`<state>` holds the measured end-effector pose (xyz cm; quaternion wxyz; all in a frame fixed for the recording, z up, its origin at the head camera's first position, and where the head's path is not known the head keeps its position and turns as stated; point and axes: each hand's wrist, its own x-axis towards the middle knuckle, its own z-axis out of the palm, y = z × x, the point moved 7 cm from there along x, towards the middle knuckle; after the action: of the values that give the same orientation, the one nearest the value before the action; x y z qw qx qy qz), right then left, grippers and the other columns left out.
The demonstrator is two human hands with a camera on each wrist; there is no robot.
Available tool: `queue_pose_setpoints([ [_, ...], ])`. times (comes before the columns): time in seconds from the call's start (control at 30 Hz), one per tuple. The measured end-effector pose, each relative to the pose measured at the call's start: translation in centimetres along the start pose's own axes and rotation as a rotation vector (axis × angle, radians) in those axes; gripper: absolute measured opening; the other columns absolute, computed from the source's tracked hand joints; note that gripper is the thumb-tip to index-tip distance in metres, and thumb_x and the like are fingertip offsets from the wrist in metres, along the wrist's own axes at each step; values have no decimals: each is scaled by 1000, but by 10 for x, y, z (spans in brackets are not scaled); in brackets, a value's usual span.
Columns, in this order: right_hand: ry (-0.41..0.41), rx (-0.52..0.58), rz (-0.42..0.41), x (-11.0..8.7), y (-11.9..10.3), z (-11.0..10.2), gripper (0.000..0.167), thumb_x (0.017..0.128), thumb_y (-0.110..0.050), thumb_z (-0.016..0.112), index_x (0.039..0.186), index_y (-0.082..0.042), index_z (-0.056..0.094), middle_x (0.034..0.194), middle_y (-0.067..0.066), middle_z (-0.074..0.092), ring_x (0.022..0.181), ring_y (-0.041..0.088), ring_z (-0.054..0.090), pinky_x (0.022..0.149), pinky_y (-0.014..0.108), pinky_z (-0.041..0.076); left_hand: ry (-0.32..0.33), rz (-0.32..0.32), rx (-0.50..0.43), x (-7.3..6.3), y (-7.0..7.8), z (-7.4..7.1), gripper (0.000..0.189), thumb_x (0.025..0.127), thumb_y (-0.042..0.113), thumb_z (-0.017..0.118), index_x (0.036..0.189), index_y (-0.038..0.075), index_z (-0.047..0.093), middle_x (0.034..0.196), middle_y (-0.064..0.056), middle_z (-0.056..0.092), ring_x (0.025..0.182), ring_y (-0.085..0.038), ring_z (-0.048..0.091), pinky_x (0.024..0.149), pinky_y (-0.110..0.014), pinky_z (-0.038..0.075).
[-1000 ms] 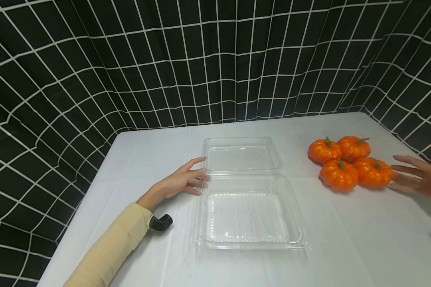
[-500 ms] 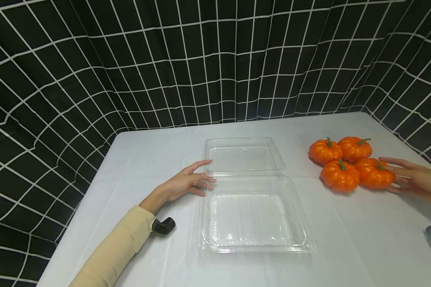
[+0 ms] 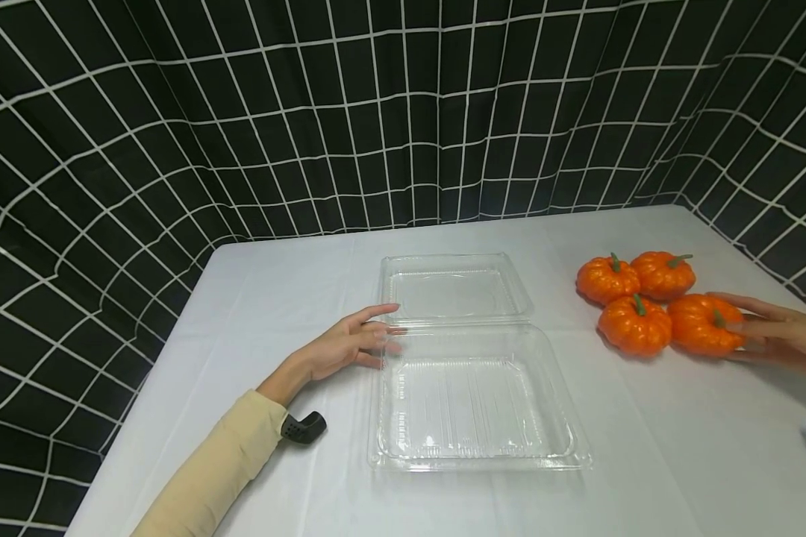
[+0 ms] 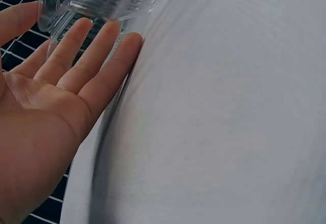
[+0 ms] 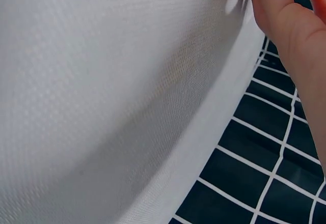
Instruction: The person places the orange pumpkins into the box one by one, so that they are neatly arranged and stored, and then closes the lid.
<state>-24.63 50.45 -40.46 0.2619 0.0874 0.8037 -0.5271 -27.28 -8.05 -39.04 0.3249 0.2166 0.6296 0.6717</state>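
In the head view a clear plastic clamshell container (image 3: 470, 395) lies unfolded, its hinge running across the middle and its smaller half farther back. My left hand (image 3: 339, 347) is at the left end of that hinge, fingers spread and fairly straight, their tips overlapping the plastic edge. The left wrist view shows the same fingers right at the container's ribbed wall (image 4: 97, 0). At the far right my right hand (image 3: 782, 332) grips the front-right orange mini pumpkin (image 3: 698, 328), fingers around its right side. A bit of orange shows between the fingers in the right wrist view.
Beside the gripped pumpkin cluster three more orange pumpkins (image 3: 634, 326) with green stems. A white cloth covers the table (image 3: 295, 291). Black curtain with a white grid (image 3: 416, 112) rises behind and along both sides. A dark wrist device (image 3: 304, 427) sits by the left cuff.
My right hand has moved left onto the front-right pumpkin and closed around it; its stem has tipped toward the hand. My left fingers have shifted slightly right over the container's edge.
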Motion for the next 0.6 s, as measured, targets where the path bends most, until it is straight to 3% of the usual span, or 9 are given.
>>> queue_pose_setpoints([
  [0.2,5,54,13,-3,4,0,80,104,-23,40,141,0,-28,144,34,-19,85,-7,51,91,51,47,-34,28,4,0,1,7,60,98,8,50,151,6,22,145,-15,40,121,-30,51,89,-42,49],
  [0.27,24,86,14,-4,5,-1,79,104,-22,41,146,-15,-26,142,34,-15,85,-5,52,91,51,47,-30,31,-8,1,1,7,59,98,9,49,151,6,22,146,-15,39,122,-30,50,90,-42,49],
  [0.33,36,107,10,-5,6,-2,72,103,-21,41,146,-36,-15,140,34,-8,85,-4,53,90,51,47,-26,33,-16,1,1,8,59,98,9,48,151,6,22,147,-15,38,122,-31,50,90,-43,49],
  [0.4,47,108,10,-6,6,-3,65,103,-21,41,139,-45,-7,139,34,-6,85,-5,53,90,50,48,-25,37,-21,1,1,8,59,98,8,47,151,6,22,146,-15,38,122,-31,50,91,-44,49],
  [0.5,48,102,14,-8,6,-4,68,103,-22,42,140,-43,-11,142,34,-12,84,-5,52,90,50,48,-26,49,-18,1,2,8,59,98,7,48,151,4,21,146,-16,39,122,-32,50,91,-45,48],
  [0.57,48,90,16,-9,5,-4,75,103,-23,42,144,-31,-20,143,34,-19,84,-6,51,91,50,47,-27,56,-22,0,2,8,59,98,6,48,151,4,21,146,-17,39,122,-32,50,91,-46,48],
  [0.6,52,88,19,-9,5,-5,75,103,-24,43,144,-33,-20,143,33,-19,84,-6,50,90,49,48,-28,60,-23,0,1,7,59,98,6,48,151,3,21,146,-17,39,122,-33,50,91,-47,48],
])
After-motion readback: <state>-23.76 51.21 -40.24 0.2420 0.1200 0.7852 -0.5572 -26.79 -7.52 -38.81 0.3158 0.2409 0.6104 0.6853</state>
